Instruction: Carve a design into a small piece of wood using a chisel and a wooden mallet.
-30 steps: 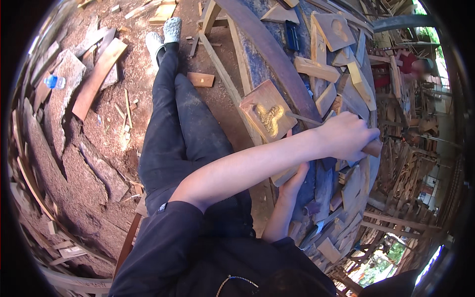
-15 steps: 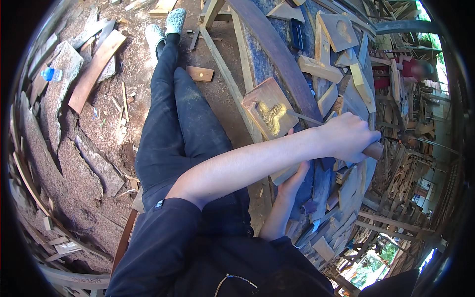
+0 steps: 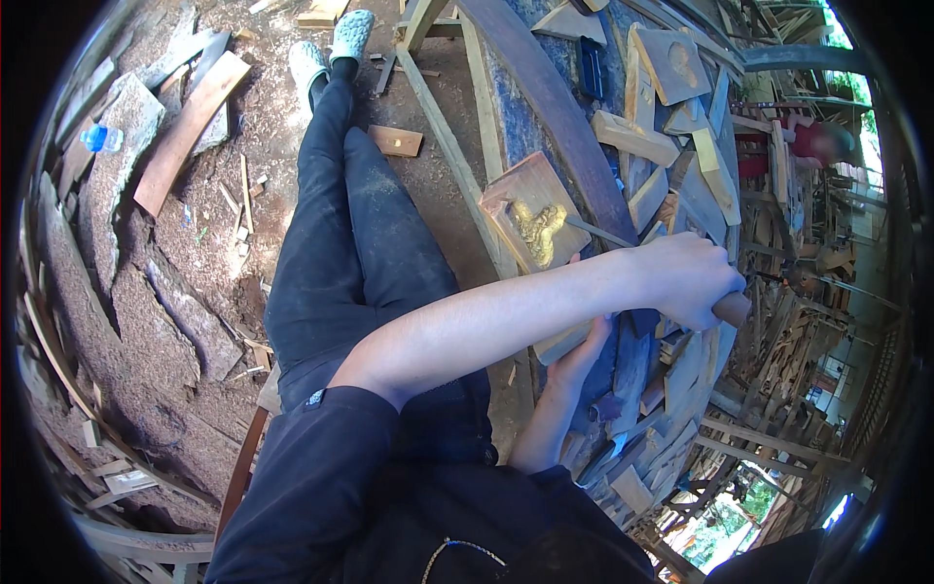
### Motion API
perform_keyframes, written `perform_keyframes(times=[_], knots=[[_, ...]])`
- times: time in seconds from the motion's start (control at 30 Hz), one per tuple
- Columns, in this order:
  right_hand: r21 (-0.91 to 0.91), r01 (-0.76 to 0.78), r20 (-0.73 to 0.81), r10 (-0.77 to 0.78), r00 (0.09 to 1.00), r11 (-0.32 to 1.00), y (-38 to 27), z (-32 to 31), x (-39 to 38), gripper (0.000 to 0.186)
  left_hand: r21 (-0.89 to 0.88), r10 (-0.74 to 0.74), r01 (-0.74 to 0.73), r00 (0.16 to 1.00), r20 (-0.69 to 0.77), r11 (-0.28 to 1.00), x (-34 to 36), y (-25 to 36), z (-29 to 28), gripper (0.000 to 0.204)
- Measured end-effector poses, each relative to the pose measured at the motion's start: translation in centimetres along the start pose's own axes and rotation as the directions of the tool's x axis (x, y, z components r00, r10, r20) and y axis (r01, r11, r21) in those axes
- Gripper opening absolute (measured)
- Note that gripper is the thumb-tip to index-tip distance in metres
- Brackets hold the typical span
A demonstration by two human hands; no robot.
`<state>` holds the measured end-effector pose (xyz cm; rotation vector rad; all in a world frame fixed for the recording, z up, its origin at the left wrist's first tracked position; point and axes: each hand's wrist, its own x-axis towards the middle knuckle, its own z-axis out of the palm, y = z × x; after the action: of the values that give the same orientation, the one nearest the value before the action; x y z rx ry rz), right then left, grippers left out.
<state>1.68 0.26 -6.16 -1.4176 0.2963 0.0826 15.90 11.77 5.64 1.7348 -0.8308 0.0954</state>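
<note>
My left hand (image 3: 689,280) is wrapped round the wooden handle of a carving gouge (image 3: 605,234). Its metal shaft reaches left to a wooden board (image 3: 513,183), with the tip at the edge of a rough, yellowish hollow (image 3: 538,232) cut in its face. My left forearm crosses over the near part of this board. Below the forearm, my right hand (image 3: 582,352) is against a pale wooden end (image 3: 558,345), which looks like part of the same board. A fingertip shows at the board's edge above the forearm; the other fingers are mostly hidden.
Many wood offcuts lie on the bench at right, among them a block with a round hollow (image 3: 673,64) and a blue box (image 3: 590,66). A long curved dark beam (image 3: 550,92) runs alongside. Planks and a bottle (image 3: 101,139) lie at left. Another person (image 3: 809,139) is far right.
My left hand and the gouge handle have dipped slightly toward me, while the tip stays at the hollow. The whole view has shifted a little; my right hand looks almost unmoved.
</note>
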Motion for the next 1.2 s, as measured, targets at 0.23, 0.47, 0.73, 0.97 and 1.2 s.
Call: perform_keyframes(times=[0.23, 0.47, 0.73, 0.97, 1.2], knots=[[0.016, 0.003, -0.011, -0.003, 1.000, 1.000, -0.14, 0.38, -0.03, 0.065, 0.006, 0.017, -0.017, 0.999, -0.029, 1.000, 0.07, 0.06, -0.17, 0.035], [-0.017, 0.014, -0.012, -0.014, 1.000, 1.000, -0.50, 0.71, -0.10, 0.065, -0.006, 0.012, -0.012, 1.000, -0.015, 1.000, 0.09, 0.12, -0.18, 0.035], [0.013, 0.012, 0.008, -0.012, 1.000, 1.000, -0.05, 0.32, 0.05, 0.067, -0.020, 0.019, -0.019, 0.999, -0.027, 1.000, -0.03, 0.04, -0.36, 0.034], [0.001, 0.007, 0.020, -0.007, 1.000, 1.000, -0.41, 0.48, 0.04, 0.068, -0.006, 0.053, -0.053, 0.994, -0.093, 0.999, -0.21, -0.09, 0.10, 0.031], [-0.064, 0.006, -0.046, -0.009, 0.999, 0.998, -0.91, -0.19, 0.39, 0.068, -0.078, 0.022, -0.026, 0.999, -0.048, 0.997, -0.35, -0.06, -0.62, 0.031]])
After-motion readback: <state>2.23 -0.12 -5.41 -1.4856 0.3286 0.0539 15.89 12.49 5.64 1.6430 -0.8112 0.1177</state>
